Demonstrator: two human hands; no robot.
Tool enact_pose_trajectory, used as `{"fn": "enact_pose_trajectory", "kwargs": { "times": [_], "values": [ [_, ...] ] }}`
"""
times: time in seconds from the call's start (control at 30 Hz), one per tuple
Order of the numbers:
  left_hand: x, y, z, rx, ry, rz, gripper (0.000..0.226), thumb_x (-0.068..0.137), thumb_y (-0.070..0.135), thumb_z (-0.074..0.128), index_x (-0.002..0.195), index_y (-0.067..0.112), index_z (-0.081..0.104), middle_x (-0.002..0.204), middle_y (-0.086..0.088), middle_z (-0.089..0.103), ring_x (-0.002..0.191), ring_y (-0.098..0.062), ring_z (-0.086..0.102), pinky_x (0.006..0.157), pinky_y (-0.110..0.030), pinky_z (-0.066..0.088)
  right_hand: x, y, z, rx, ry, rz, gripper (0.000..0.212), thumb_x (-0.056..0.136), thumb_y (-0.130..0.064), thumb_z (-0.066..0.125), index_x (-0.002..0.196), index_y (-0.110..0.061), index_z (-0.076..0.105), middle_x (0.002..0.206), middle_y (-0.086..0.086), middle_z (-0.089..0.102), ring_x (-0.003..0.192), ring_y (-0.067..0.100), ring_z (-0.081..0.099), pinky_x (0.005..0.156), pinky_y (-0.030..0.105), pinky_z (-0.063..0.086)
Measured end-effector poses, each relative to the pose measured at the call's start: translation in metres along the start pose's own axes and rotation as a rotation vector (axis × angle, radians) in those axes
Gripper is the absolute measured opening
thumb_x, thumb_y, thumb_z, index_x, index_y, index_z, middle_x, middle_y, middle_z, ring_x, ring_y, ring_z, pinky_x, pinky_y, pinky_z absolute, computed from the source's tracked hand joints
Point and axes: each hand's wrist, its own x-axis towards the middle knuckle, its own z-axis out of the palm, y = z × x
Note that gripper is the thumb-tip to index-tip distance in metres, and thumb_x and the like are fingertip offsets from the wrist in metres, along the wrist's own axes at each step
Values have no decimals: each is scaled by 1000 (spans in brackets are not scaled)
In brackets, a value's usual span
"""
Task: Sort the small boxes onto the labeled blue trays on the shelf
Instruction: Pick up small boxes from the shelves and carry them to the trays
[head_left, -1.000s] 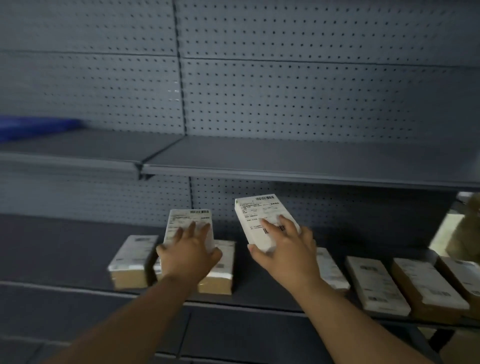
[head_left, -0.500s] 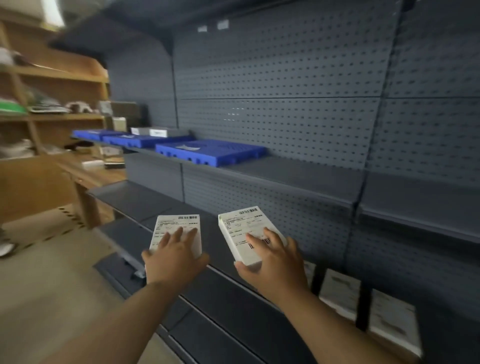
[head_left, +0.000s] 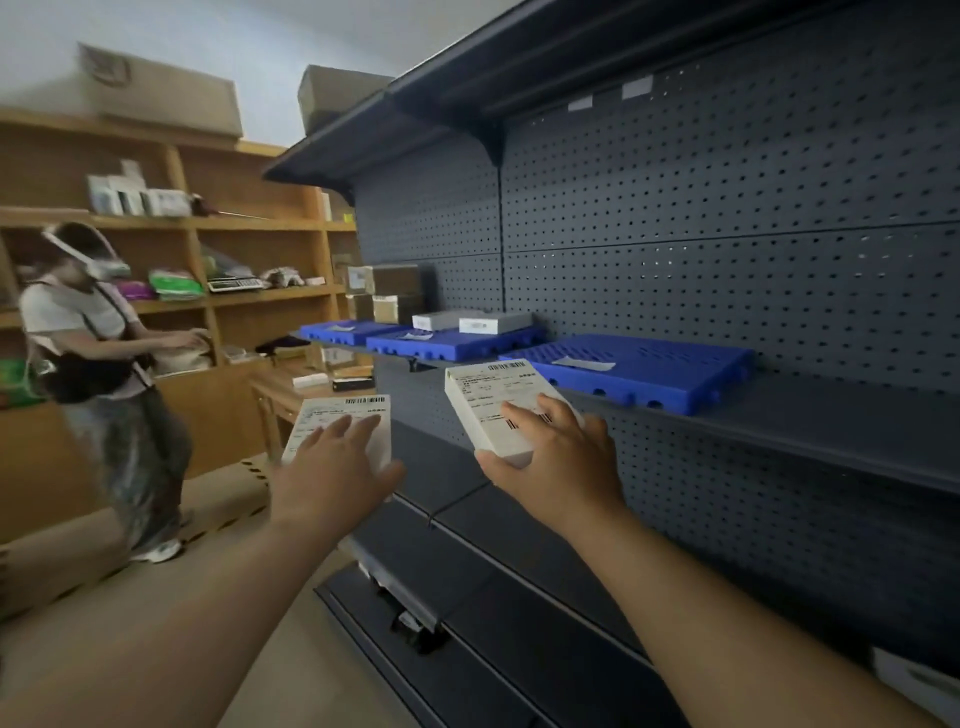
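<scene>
Grey pegboard shelf (head_left: 779, 426) carries three blue trays (head_left: 670, 374) in a row. Left hand (head_left: 332, 467) grasps one white labelled box (head_left: 337, 418), fingers spread over its label. Right hand (head_left: 563, 460) grasps a second box (head_left: 485, 400). Both boxes are held in the air, short of the nearest tray.

Grey shelf (head_left: 779, 431) and perforated back panel (head_left: 727, 291): painted metal, matt; blue trays (head_left: 675, 374): moulded plastic, ribbed, faint sheen; left box (head_left: 332, 421) and right box (head_left: 483, 405): white card, smooth, with matt paper labels; far shelving (head_left: 249, 223): pale wood, smooth; cartons (head_left: 166, 93) on top: brown cardboard, dull.
</scene>
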Motion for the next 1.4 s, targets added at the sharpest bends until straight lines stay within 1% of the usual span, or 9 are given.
{"fn": "enact_pose_trajectory", "kwargs": {
  "times": [0.27,0.37,0.47,0.6,0.73,0.9,1.03,1.17,1.4],
  "values": [
    [114,-18,11,-81,60,4,67,85,58,45,145,36,25,150,7,35,137,-23,33,106,-63,24,107,-34,46,-53,54,34,69,80,-70,42,142,-42,32,152,-4,28,130,33,26,106,43,26],
    [162,-24,27,-101,70,48,67,85,57,45,145,34,25,149,7,36,136,-22,35,107,-61,26,157,-40,66,-95,94,61,69,80,-71,40,142,-42,32,152,-3,29,129,34,27,106,45,28],
    [228,-32,39,-143,77,97,68,84,58,46,145,34,26,148,5,37,133,-22,37,104,-58,33,216,-42,86,-86,129,116,70,80,-72,40,142,-42,33,152,-3,29,130,35,28,107,47,30],
    [309,-33,51,-175,58,143,68,84,56,46,145,33,26,149,4,36,133,-23,38,103,-53,36,286,-42,106,-87,158,187,68,81,-69,42,142,-42,34,152,-2,29,129,36,29,105,42,28],
    [375,-27,65,-193,57,161,66,85,55,46,144,34,27,148,5,37,134,-23,36,105,-59,23,344,-40,123,-132,172,260,69,79,-71,41,141,-43,33,152,-3,29,129,36,28,105,44,30],
    [447,-14,85,-216,30,247,62,85,54,45,141,33,31,142,3,43,129,-24,41,104,-59,22,395,-33,142,-199,171,363,69,80,-72,38,142,-43,32,152,-3,27,130,35,27,106,44,31],
    [502,-7,106,-260,8,340,65,84,55,45,142,31,31,142,1,44,129,-26,42,105,-57,26,430,-31,156,-264,189,463,70,81,-73,36,143,-41,32,151,-2,29,128,36,29,104,42,28],
    [548,1,121,-262,-25,435,62,84,58,45,138,31,36,137,1,48,126,-27,44,100,-54,27,465,-38,168,-315,209,595,71,82,-74,36,143,-39,32,152,0,27,130,38,28,105,44,28],
    [608,7,143,-260,-190,561,62,86,57,42,138,25,38,133,-1,50,119,-29,48,99,-52,27,515,-54,195,-405,191,841,78,80,-77,34,145,-33,32,152,5,27,129,38,29,102,45,29]
  ]
}}
